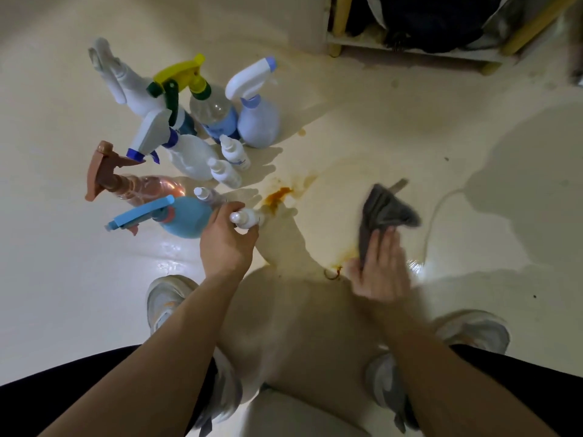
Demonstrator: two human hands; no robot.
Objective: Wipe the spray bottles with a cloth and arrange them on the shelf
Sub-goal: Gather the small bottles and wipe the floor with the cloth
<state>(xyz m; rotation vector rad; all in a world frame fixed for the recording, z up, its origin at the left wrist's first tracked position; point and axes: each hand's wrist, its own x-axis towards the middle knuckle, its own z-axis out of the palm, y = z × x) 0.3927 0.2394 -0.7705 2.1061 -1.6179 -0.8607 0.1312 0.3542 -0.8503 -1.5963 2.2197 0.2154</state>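
Spray bottles (189, 156), where are they?

— In a tight cluster on the cream floor (63, 263), left of centre, well apart from the wooden shelf (410, 53) at the far right.

— And how do they look?

— A mixed lot. On the far side stands a lavender bottle (258, 123) with a white trigger. Just beside it is a clear bottle with a blue label (216, 113) and a yellow trigger, and a white trigger head (123, 80) sits furthest left. Nearer are a frosted bottle (194, 160) under a grey-white trigger with a blue nozzle, a pink see-through bottle (148, 187) with a brown trigger, and a round blue bottle (186, 220) with a blue trigger. Small white-capped bottles (235, 152) line the cluster's right edge.

— What about each grip?

— The left grip (228, 244) is curled round a small white bottle (247, 218) at the cluster's near right corner, just beside the round blue bottle. I cannot tell whether its base touches the floor. The right grip (381, 269) holds a grey cloth (383, 212), thumb against flat fingers. The cloth sticks up past the fingertips, blurred, off to the right and apart from the bottles.

— Anything else down there?

— An orange stain (279, 195) lies on the floor between the held bottle and the cloth, and a pale shoe (167, 298) is near the left forearm.
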